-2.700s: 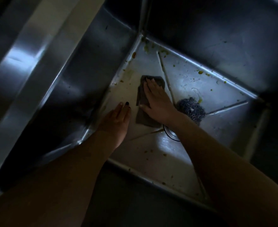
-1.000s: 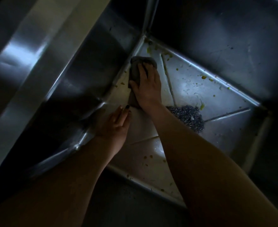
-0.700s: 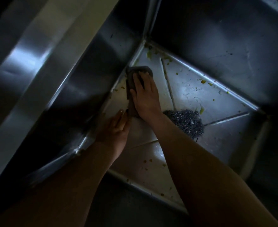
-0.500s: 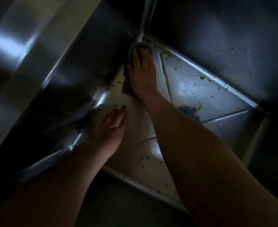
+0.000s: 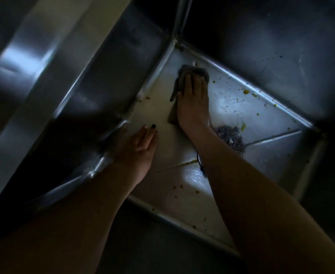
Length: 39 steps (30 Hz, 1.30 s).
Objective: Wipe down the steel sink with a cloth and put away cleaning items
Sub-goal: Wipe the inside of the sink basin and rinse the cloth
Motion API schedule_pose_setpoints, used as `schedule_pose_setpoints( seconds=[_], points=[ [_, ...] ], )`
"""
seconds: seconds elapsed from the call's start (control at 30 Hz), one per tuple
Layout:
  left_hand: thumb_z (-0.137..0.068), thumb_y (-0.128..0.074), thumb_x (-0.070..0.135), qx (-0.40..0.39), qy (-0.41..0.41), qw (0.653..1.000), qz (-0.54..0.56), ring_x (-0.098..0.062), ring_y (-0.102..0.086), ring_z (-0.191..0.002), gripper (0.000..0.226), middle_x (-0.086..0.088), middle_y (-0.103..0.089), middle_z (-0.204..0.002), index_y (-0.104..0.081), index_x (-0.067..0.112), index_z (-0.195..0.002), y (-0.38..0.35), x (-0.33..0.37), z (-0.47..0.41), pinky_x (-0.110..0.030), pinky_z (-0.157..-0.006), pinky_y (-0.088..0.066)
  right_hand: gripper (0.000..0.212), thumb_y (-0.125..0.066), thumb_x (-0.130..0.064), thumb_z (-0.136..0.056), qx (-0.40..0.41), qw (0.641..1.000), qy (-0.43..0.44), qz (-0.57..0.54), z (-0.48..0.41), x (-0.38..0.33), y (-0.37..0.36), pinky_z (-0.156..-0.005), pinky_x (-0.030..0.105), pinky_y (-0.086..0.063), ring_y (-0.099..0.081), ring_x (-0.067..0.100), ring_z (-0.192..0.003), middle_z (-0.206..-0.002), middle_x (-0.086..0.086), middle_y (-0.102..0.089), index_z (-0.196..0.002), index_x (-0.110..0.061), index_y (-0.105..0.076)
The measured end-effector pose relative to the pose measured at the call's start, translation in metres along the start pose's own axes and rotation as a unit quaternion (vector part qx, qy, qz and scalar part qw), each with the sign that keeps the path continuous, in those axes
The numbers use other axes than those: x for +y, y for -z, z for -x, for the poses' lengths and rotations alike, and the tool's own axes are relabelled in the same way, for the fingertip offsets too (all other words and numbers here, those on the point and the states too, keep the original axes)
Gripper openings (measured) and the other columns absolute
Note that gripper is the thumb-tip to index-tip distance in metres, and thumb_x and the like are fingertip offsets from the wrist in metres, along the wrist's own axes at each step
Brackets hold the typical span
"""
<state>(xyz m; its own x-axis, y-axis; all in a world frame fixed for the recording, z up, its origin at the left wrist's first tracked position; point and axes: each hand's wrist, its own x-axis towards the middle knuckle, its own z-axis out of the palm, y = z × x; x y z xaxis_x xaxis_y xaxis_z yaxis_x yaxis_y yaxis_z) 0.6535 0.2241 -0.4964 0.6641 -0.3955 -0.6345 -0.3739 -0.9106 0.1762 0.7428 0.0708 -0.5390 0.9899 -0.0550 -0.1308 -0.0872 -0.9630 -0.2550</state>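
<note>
I look down into a deep steel sink (image 5: 265, 107) in dim light. My right hand (image 5: 193, 101) lies flat on a dark grey cloth (image 5: 182, 76), pressing it to the sink floor near the far corner. The cloth sticks out past my fingertips and along my thumb side. My left hand (image 5: 138, 147) rests palm down with fingers apart on the sink floor beside the left wall, holding nothing. A steel wool scrubber (image 5: 230, 136) lies on the floor just right of my right wrist.
Yellow-green food bits (image 5: 246, 91) dot the floor along the far right wall and near the front edge (image 5: 180, 186). The drain rim (image 5: 199, 161) peeks out under my right forearm. A steel ledge (image 5: 44, 80) runs along the left.
My right hand slid the cloth back from the far corner and a little to the right. My left hand stayed pressed on the sink floor.
</note>
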Motion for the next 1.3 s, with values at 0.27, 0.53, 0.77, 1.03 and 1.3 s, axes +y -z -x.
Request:
schedule_pose_setpoints(
  seconds=[0.27, 0.53, 0.77, 1.03, 1.3],
  points=[
    [-0.097, -0.027, 0.009, 0.004, 0.001, 1.000, 0.017, -0.024, 0.012, -0.143, 0.061, -0.006, 0.015, -0.155, 0.008, 0.009, -0.146, -0.004, 0.000, -0.003, -0.035, -0.114, 0.000, 0.053, -0.032, -0.026, -0.100, -0.044, 0.997, 0.059, 0.009, 0.004, -0.030, -0.017, -0.116, 0.032, -0.001, -0.005, 0.027, -0.145, -0.156, 0.013, -0.016, -0.148, -0.008, -0.018],
    [-0.096, -0.037, 0.011, 0.015, 0.007, 1.000, 0.027, -0.023, 0.011, -0.143, 0.068, -0.004, 0.017, -0.155, 0.008, 0.011, -0.146, -0.008, -0.002, -0.004, -0.033, -0.114, -0.004, 0.053, -0.028, -0.026, -0.102, -0.056, 0.997, 0.058, 0.003, -0.048, -0.020, 0.001, -0.117, 0.033, 0.001, -0.001, 0.025, -0.146, -0.158, 0.010, -0.009, -0.149, -0.009, -0.011],
    [-0.096, -0.039, 0.011, 0.019, -0.006, 1.000, 0.008, -0.024, 0.012, -0.143, 0.070, -0.005, 0.018, -0.155, 0.009, 0.010, -0.146, -0.005, -0.003, -0.004, -0.033, -0.115, -0.003, 0.054, -0.031, -0.027, -0.101, -0.051, 0.997, 0.051, 0.012, -0.039, 0.012, 0.015, -0.118, 0.032, -0.004, -0.003, 0.024, -0.146, -0.158, 0.011, -0.011, -0.149, -0.008, -0.014],
    [-0.081, -0.063, 0.038, 0.066, -0.014, 0.997, -0.021, -0.027, -0.028, -0.130, 0.068, -0.009, -0.027, -0.143, -0.031, 0.011, -0.134, 0.016, 0.004, -0.013, -0.038, -0.101, -0.033, 0.060, -0.038, -0.033, -0.099, -0.099, 0.994, 0.036, -0.016, -0.026, 0.029, 0.025, -0.116, 0.036, -0.010, -0.004, 0.027, -0.145, -0.158, 0.011, -0.009, -0.149, -0.010, -0.015],
    [-0.092, -0.045, 0.034, 0.188, -0.037, 0.980, 0.049, -0.029, -0.013, -0.140, 0.061, -0.016, -0.013, -0.152, -0.023, 0.004, -0.141, 0.063, -0.006, -0.079, -0.037, -0.114, -0.010, 0.065, -0.042, -0.038, -0.097, -0.092, 0.994, 0.046, 0.021, -0.011, 0.050, 0.033, -0.118, 0.037, -0.014, -0.013, 0.029, -0.143, -0.156, 0.014, -0.015, -0.148, -0.008, -0.017]
  ],
)
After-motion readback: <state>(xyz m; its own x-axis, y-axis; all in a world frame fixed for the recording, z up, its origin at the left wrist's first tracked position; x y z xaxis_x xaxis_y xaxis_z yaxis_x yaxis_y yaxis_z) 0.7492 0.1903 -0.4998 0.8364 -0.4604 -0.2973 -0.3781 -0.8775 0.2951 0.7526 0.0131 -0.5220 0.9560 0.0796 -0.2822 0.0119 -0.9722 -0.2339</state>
